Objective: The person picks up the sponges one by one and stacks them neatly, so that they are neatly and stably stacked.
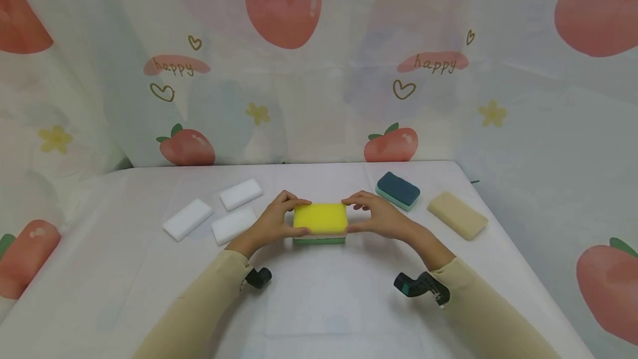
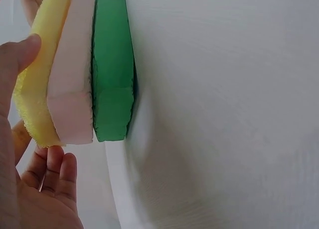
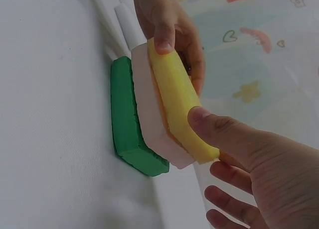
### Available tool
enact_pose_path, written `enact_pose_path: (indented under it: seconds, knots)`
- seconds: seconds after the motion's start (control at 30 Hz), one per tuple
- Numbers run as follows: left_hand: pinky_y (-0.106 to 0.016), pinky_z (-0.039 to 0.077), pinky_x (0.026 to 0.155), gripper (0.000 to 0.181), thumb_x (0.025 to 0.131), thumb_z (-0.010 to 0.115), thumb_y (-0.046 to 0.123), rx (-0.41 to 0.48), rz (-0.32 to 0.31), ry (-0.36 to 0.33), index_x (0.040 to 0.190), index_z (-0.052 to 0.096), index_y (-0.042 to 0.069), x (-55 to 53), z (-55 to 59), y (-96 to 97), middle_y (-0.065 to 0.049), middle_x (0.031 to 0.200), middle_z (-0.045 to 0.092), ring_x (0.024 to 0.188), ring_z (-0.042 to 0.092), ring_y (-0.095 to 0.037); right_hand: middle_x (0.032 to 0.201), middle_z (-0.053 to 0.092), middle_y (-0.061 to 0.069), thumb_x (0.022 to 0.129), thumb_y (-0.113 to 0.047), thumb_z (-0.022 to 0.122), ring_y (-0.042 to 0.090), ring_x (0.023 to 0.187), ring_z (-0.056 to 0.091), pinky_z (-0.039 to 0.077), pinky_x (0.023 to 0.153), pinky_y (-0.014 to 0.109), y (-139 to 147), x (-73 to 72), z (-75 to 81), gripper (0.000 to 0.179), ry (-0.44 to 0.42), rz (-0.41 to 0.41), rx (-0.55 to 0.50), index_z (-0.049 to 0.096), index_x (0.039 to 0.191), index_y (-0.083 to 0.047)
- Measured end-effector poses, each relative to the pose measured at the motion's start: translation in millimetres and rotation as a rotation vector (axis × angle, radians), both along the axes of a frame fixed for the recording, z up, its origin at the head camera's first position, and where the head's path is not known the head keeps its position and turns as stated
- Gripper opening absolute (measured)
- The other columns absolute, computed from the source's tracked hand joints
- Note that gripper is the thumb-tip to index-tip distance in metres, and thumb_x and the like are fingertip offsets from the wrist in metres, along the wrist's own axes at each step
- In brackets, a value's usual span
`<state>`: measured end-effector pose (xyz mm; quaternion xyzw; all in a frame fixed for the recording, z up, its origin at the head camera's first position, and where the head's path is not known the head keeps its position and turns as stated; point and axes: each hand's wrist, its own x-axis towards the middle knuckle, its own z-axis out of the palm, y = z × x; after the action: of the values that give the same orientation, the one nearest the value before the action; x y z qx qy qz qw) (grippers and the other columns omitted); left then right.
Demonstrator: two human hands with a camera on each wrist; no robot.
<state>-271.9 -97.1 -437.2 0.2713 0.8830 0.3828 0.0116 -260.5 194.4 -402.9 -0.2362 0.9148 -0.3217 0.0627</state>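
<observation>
A bright yellow sponge lies flat on top of a pale pink block, with a green block at the bottom, on the table. In the wrist views a thin orange layer shows along the yellow sponge's underside. My left hand pinches the yellow sponge's left end, thumb at the near edge and fingers at the far edge. At its right end my right hand grips it the same way. The pink and green blocks are mostly hidden from above, with only their near edges showing.
Several other blocks lie around: three white ones, left, back and beside my left wrist. To the right are a dark blue and light green sponge and a beige block. A printed cloth hangs behind the table.
</observation>
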Motion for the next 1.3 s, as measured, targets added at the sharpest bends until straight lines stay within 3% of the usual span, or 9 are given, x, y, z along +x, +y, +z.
enact_pose_path:
  seconds: [0.3,0.57,0.77,1.0,1.3]
  knots:
    - [-0.038,0.042,0.099,0.064,0.075,0.086,0.032,0.006,-0.004,0.0,0.133,0.063,0.018,0.0,0.9,-0.3,-0.003,0.114,0.047,0.111,0.049,-0.019,0.13,0.058,0.012,0.084,-0.03,0.079,0.035,0.118,0.054,0.046,0.101,0.052,13.8,2.6,7.2,0.059,0.043,0.007,-0.021,0.059,0.134,-0.005]
    - [-0.038,0.042,0.1,0.064,0.074,0.087,0.032,0.012,-0.004,0.008,0.132,0.064,0.018,-1.8,-0.4,-1.0,-0.001,0.113,0.047,0.11,0.049,-0.018,0.131,0.057,0.013,0.083,-0.035,0.079,0.036,0.117,0.055,0.048,0.098,0.052,42.1,5.7,17.2,0.061,0.052,-0.099,0.027,0.06,0.135,-0.01]
    - [-0.038,0.042,0.1,0.065,0.075,0.087,0.032,0.008,-0.006,0.003,0.133,0.063,0.018,-1.1,-0.2,-0.7,-0.002,0.112,0.047,0.11,0.049,-0.018,0.127,0.059,0.017,0.084,-0.04,0.077,0.035,0.116,0.056,0.047,0.098,0.052,72.1,9.7,25.4,0.063,0.089,-0.141,0.062,0.059,0.134,-0.005]
    - [-0.038,0.042,0.1,0.064,0.074,0.087,0.032,0.007,-0.004,0.0,0.132,0.064,0.018,-0.5,-0.3,-0.4,-0.002,0.112,0.047,0.11,0.049,-0.019,0.131,0.055,0.019,0.088,-0.036,0.074,0.04,0.12,0.052,0.044,0.099,0.056,107.9,17.8,36.3,0.062,0.091,-0.205,0.083,0.055,0.137,-0.003]
    - [-0.037,0.042,0.099,0.064,0.074,0.087,0.032,0.009,0.004,-0.003,0.132,0.064,0.018,-0.3,-2.5,-1.1,-0.001,0.112,0.047,0.109,0.049,-0.018,0.135,0.052,0.024,0.09,-0.04,0.071,0.044,0.119,0.052,0.043,0.098,0.06,150.6,19.3,34.9,0.066,0.104,-0.298,0.138,0.052,0.139,0.0]
